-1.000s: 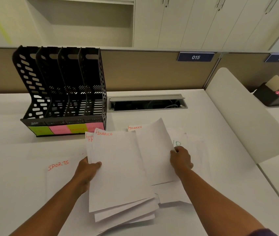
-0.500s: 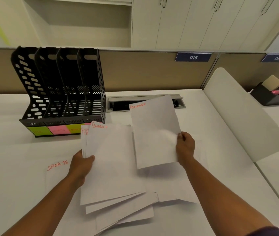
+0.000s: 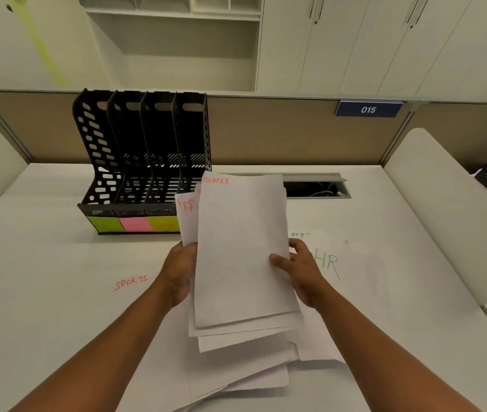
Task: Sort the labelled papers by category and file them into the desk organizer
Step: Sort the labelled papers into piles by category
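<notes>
Both hands hold a raised stack of white papers (image 3: pixel 239 251) whose top sheet reads FINANCE in red. My left hand (image 3: pixel 179 272) grips the stack's left edge, and my right hand (image 3: pixel 298 269) pinches its right edge with the thumb on top. The black desk organizer (image 3: pixel 147 162) stands at the back left with several upright slots and green, pink and yellow labels on its front. A sheet marked SPORTS (image 3: pixel 130 283) lies flat on the desk to the left. A sheet marked HR (image 3: pixel 330 263) lies to the right, partly hidden by my right hand. More loose sheets (image 3: pixel 245 379) lie under the stack.
A grey cable hatch (image 3: pixel 316 185) is sunk into the white desk (image 3: pixel 40 292) behind the papers. Curved white dividers (image 3: pixel 444 209) flank the desk on both sides. A brown partition with a 015 plate (image 3: pixel 368 110) closes the back.
My right hand brought its FINANCE sheet left onto the stack in my left hand. Both hands now hold the gathered stack, lifted toward the organizer.
</notes>
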